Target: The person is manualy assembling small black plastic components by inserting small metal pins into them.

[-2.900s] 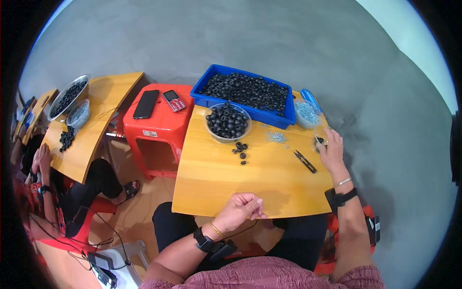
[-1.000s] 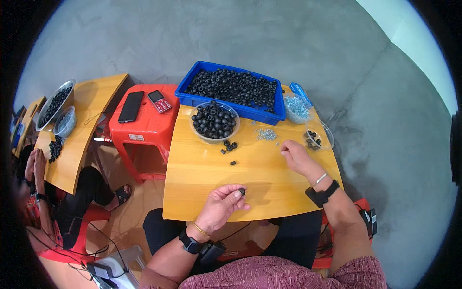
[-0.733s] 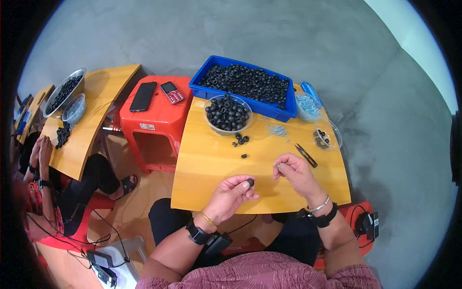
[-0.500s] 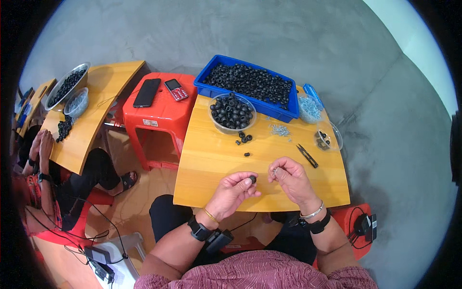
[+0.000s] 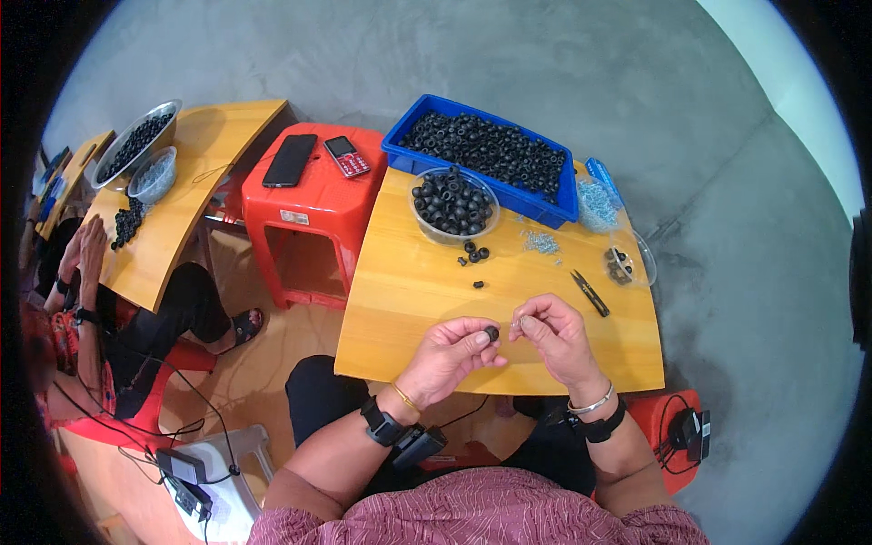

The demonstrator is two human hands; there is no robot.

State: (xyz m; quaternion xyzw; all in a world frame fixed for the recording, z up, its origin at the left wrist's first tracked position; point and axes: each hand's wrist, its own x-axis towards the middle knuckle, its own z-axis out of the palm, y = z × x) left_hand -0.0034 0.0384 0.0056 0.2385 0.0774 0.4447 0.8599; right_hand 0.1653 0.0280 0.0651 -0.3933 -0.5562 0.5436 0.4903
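While 0.5 s ago apart, hands (image 5: 504,341) now closer, black ring (image 5: 491,333) pinched

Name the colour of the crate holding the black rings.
Blue, seen clearly in the head view: the crate sits at the table's far edge.

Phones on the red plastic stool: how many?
2. A black slab smartphone lies face up on the left of the stool top; a small red keypad phone lies just right of it. None look hidden.
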